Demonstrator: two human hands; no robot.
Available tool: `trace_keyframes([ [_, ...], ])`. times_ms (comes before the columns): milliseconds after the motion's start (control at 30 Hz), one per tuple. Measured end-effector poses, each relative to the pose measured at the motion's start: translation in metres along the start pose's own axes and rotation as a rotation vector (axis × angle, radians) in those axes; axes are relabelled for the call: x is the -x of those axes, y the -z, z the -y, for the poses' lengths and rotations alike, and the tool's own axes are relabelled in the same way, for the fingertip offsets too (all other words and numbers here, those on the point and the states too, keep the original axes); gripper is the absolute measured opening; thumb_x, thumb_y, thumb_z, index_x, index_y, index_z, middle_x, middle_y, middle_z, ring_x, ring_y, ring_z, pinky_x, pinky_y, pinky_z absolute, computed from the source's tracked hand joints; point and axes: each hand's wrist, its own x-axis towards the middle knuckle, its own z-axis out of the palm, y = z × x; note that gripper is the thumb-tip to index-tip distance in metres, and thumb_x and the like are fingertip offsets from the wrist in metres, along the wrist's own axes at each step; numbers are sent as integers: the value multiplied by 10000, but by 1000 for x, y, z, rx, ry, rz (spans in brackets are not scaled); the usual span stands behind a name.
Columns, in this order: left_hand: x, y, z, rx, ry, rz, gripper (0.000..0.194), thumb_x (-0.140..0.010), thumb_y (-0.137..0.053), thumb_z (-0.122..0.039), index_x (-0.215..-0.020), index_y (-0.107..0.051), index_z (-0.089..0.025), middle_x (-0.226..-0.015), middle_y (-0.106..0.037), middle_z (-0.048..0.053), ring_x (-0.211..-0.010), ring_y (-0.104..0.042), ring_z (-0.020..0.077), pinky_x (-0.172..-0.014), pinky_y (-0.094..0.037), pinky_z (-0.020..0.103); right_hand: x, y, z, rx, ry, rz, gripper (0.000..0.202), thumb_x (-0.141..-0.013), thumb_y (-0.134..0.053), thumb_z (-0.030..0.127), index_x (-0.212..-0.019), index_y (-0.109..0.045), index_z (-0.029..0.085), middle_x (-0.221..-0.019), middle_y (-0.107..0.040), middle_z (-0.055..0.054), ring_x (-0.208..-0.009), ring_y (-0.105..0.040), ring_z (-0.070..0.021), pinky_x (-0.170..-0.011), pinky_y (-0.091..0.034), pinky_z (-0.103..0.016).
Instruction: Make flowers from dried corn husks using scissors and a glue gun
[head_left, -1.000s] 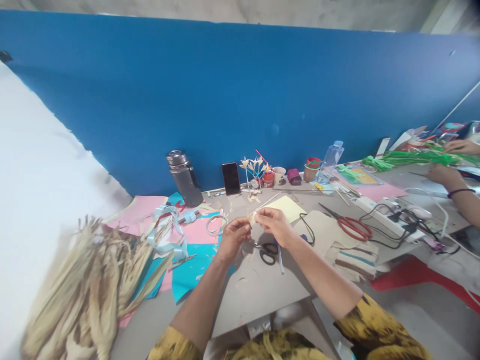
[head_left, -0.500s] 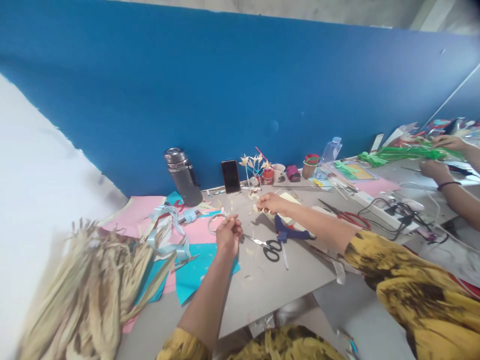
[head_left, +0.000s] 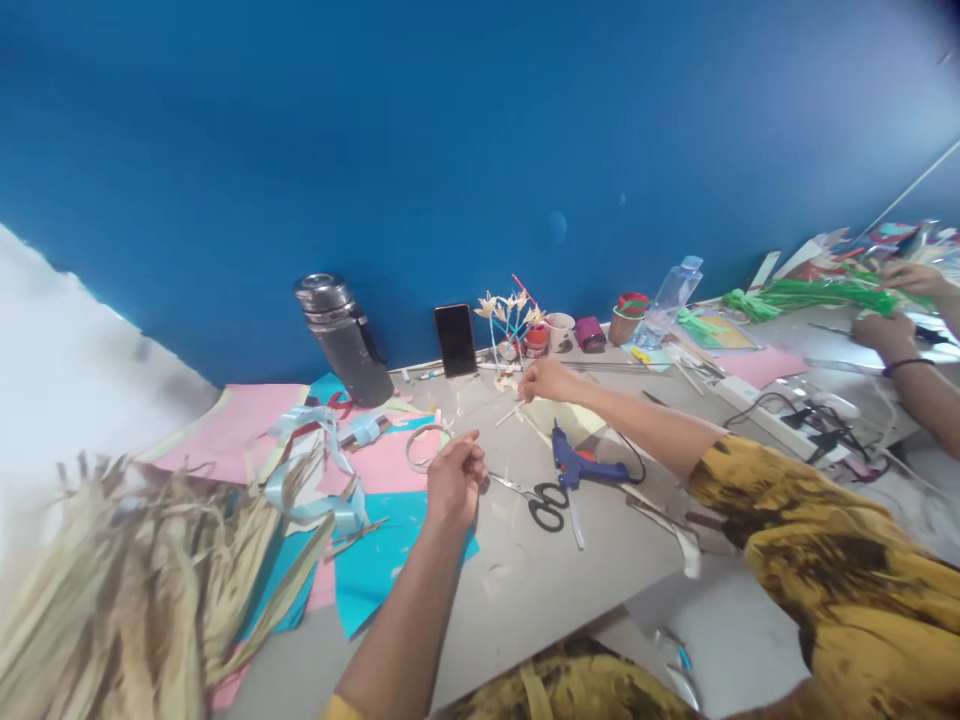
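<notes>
My left hand (head_left: 455, 475) is over the table, fingers curled together; whatever is in them is too small or hidden to make out. A roll of tape (head_left: 417, 448) lies to its left, and black-handled scissors (head_left: 546, 505) lie to its right. Further back, my right hand (head_left: 551, 382) reaches down with its fingers pinched close to some pale scraps (head_left: 508, 384). What those fingertips grip is hidden. Just behind them stand pale flowers (head_left: 510, 308) on thin light stems. A blue glue gun (head_left: 589, 466) rests below my right forearm.
Dried husks (head_left: 135, 590) heap up at left beside pink and blue paper (head_left: 382, 550) and ribbon. A flask (head_left: 345, 340), phone (head_left: 456, 340) and bottle (head_left: 666, 305) line the blue wall. A power strip (head_left: 772, 415) lies right. Another person's hands (head_left: 889, 335) work with green strands.
My right hand has moved slightly back toward the pale flowers, uncovering more of the glue gun. My left hand stays nearly in place. The view has tilted down a little.
</notes>
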Motion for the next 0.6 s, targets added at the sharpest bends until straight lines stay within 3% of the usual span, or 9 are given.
trace_keyframes([
  [167, 4, -4, 1, -47, -37, 55, 290, -636, -762, -251, -879, -685, -113, -562, -588, -19, -446, -459, 75, -476, -336, 218, 9, 15, 9, -104, 93, -5, 156, -707, -694, 276, -684, -772, 143, -739, -750, -34, -604, -542, -112, -544, -374, -215],
  [300, 0, 1, 4, 37, -5, 70, 187, -661, -732, -221, -798, -620, -161, -574, -579, -28, -454, -474, 84, -476, -342, 222, 11, 0, 14, -178, 143, 62, 181, -665, -739, 321, -646, -749, 141, -655, -711, -31, -578, -518, -107, -530, -361, -211],
  [433, -6, 6, 3, 166, 27, 7, 196, -691, -719, -195, -778, -543, -196, -547, -531, -55, -439, -450, 87, -461, -334, 221, 3, -19, 10, -188, 158, 174, 205, -706, -686, 318, -601, -710, 144, -597, -671, -11, -558, -506, -102, -546, -376, -212],
  [600, -9, 7, 2, 227, 35, -51, 180, -721, -700, -211, -795, -536, -202, -535, -501, -60, -430, -439, 90, -452, -325, 222, -2, -24, 11, -181, 197, 217, 229, -750, -643, 311, -630, -717, 130, -624, -676, -20, -575, -513, -100, -566, -385, -209],
])
